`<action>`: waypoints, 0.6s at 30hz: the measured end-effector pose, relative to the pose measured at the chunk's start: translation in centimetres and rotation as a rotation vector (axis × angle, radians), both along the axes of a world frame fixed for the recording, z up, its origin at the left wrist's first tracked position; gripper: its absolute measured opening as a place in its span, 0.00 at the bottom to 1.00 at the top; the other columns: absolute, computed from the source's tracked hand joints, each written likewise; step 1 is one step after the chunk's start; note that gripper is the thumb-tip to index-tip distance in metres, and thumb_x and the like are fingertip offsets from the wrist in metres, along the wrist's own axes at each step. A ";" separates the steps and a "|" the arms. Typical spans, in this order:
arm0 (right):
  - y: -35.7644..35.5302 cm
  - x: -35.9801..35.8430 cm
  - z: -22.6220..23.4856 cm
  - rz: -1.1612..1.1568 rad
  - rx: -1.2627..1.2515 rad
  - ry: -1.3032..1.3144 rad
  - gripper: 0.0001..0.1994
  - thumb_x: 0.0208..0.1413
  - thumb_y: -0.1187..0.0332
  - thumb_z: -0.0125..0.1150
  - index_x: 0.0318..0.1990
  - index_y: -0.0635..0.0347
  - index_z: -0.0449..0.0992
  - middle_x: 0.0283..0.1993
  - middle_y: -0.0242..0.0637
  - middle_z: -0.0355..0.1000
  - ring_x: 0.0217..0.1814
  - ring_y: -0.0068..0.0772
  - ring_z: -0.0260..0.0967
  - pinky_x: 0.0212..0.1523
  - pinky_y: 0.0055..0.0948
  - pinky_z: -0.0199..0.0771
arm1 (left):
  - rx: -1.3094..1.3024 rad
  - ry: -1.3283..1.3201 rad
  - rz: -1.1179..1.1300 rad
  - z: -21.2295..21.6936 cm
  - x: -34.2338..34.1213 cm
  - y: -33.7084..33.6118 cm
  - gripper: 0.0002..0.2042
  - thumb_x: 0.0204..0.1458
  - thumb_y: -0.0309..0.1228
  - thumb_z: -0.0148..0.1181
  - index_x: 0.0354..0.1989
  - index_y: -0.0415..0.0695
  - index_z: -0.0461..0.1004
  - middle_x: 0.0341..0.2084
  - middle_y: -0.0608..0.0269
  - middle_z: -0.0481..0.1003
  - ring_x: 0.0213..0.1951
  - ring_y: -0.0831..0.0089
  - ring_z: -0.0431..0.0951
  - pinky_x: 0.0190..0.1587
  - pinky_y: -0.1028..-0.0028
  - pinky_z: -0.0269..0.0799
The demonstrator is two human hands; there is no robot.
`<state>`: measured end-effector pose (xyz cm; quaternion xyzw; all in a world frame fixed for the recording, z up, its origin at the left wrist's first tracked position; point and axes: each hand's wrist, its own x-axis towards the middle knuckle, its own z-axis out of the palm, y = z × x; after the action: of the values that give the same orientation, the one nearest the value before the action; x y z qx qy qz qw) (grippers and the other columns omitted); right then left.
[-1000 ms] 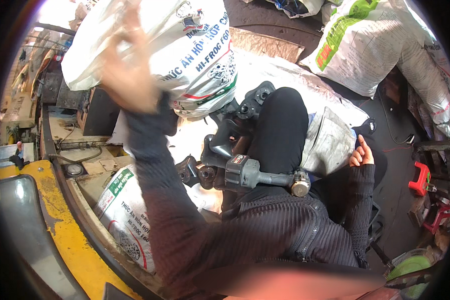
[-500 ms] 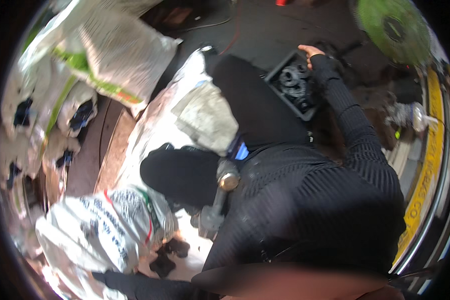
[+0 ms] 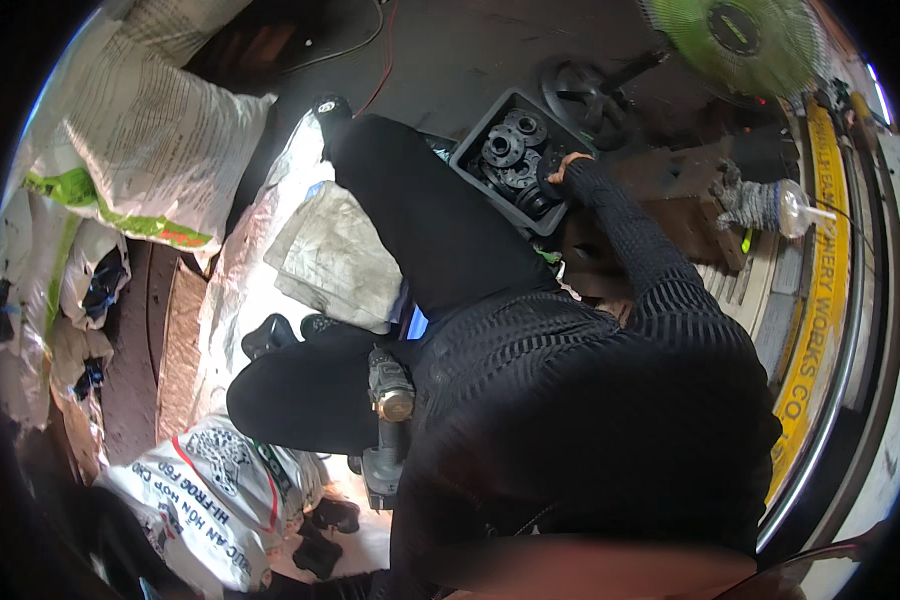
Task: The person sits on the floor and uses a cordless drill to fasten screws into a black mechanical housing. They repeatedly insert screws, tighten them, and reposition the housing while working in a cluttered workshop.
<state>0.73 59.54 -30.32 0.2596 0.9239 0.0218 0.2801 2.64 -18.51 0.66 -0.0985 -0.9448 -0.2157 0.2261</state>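
Note:
My right hand (image 3: 568, 167) is at the right side of a grey plastic crate (image 3: 467, 150). Its fingers curve closed over something dark that I cannot make out. Inside the crate lie several dark, round metal parts (image 3: 503, 146) with holes, like flanges. My left hand is out of sight; only its dark sleeve (image 3: 335, 584) shows at the lower edge, beside a white printed sack (image 3: 215, 500). A grey cordless power tool (image 3: 391, 400) rests against my thigh, near my waist.
A green fan (image 3: 735, 30) on a round black base stands at the upper right. Right of my arm are a brown metal block (image 3: 660, 215) and a clear plastic bottle (image 3: 792, 208). A large white sack (image 3: 145, 140) stands at left; a dirty cloth (image 3: 335, 258) lies between my legs.
My right hand has come down from above the crate's far side to its right side, and its fingers have curled. The left hand has dropped out of view. The whole view has shifted.

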 end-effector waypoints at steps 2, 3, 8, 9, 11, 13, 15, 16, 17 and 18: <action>0.5 1.1 -1.7 -0.060 -0.091 0.099 0.23 0.39 0.45 0.66 0.35 0.54 0.81 0.37 0.40 0.78 0.41 0.40 0.75 0.44 0.38 0.73 | 0.085 -0.082 -0.191 -0.6 -2.0 4.6 0.28 0.44 0.20 0.50 0.59 0.30 0.61 0.50 0.44 0.69 0.46 0.58 0.74 0.50 0.67 0.68; 0.9 1.6 -2.4 -0.083 -0.149 0.145 0.24 0.39 0.44 0.66 0.35 0.54 0.81 0.37 0.41 0.78 0.42 0.41 0.75 0.44 0.38 0.73 | 0.098 -0.148 -0.300 -1.8 -3.5 6.9 0.28 0.44 0.19 0.49 0.59 0.30 0.61 0.50 0.44 0.69 0.46 0.58 0.74 0.50 0.67 0.69; -0.3 3.5 -3.5 -0.027 -0.201 0.375 0.22 0.46 0.47 0.62 0.40 0.55 0.80 0.39 0.43 0.77 0.42 0.45 0.74 0.45 0.37 0.72 | -0.197 -0.131 -0.351 -15.9 -7.8 18.5 0.36 0.34 0.13 0.51 0.59 0.54 0.69 0.50 0.58 0.70 0.41 0.65 0.77 0.38 0.70 0.75; -0.9 3.2 -2.4 -0.029 -0.138 0.323 0.21 0.47 0.48 0.61 0.41 0.55 0.80 0.40 0.44 0.77 0.43 0.46 0.75 0.45 0.37 0.72 | -0.200 -0.054 -0.395 -18.6 -7.9 19.7 0.33 0.39 0.16 0.52 0.59 0.57 0.69 0.51 0.57 0.69 0.40 0.63 0.76 0.40 0.68 0.75; -2.6 2.8 1.3 -0.075 -0.169 0.478 0.20 0.47 0.49 0.64 0.41 0.54 0.79 0.36 0.43 0.77 0.38 0.39 0.76 0.43 0.33 0.73 | -0.291 -0.267 -0.482 -22.4 -6.8 20.9 0.31 0.43 0.21 0.53 0.60 0.59 0.66 0.54 0.59 0.67 0.38 0.64 0.74 0.40 0.67 0.74; -5.3 1.1 6.3 -0.145 -0.399 0.746 0.17 0.50 0.56 0.67 0.41 0.60 0.79 0.33 0.42 0.78 0.34 0.26 0.75 0.39 0.26 0.72 | -0.496 -0.336 -0.612 -24.4 -5.8 21.9 0.31 0.45 0.25 0.52 0.63 0.61 0.62 0.61 0.61 0.60 0.38 0.66 0.71 0.40 0.68 0.71; -9.5 -1.2 11.4 0.081 -0.510 0.924 0.13 0.51 0.65 0.66 0.40 0.66 0.78 0.32 0.42 0.78 0.33 0.23 0.74 0.37 0.24 0.73 | -0.693 -0.366 -0.688 -24.8 -5.0 22.2 0.32 0.46 0.25 0.51 0.64 0.62 0.60 0.67 0.63 0.51 0.37 0.70 0.69 0.38 0.70 0.69; -12.4 -2.6 13.4 0.199 -0.567 0.955 0.11 0.52 0.68 0.65 0.40 0.66 0.78 0.33 0.41 0.78 0.33 0.25 0.74 0.36 0.23 0.72 | -0.737 -0.414 -0.701 -24.6 -4.9 22.3 0.32 0.47 0.26 0.51 0.64 0.62 0.59 0.69 0.62 0.47 0.39 0.70 0.69 0.40 0.72 0.66; -15.8 -4.2 14.9 0.363 -0.698 1.024 0.10 0.51 0.70 0.65 0.39 0.66 0.78 0.32 0.39 0.77 0.30 0.26 0.74 0.32 0.23 0.72 | -0.787 -0.500 -0.717 -24.4 -4.8 22.4 0.30 0.48 0.28 0.51 0.64 0.62 0.61 0.69 0.63 0.47 0.40 0.70 0.69 0.40 0.71 0.66; -19.1 -6.0 15.9 0.532 -0.804 1.001 0.09 0.49 0.71 0.66 0.38 0.63 0.79 0.28 0.38 0.75 0.27 0.28 0.73 0.28 0.24 0.70 | -0.804 -0.492 -0.731 -24.2 -4.8 22.4 0.29 0.49 0.28 0.51 0.62 0.61 0.63 0.68 0.63 0.49 0.41 0.70 0.69 0.41 0.71 0.66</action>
<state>-5.25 40.42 -14.40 -0.1207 0.9106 -0.3766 -0.1203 -2.20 3.92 -23.54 -0.4423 -0.8818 0.0787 -0.1433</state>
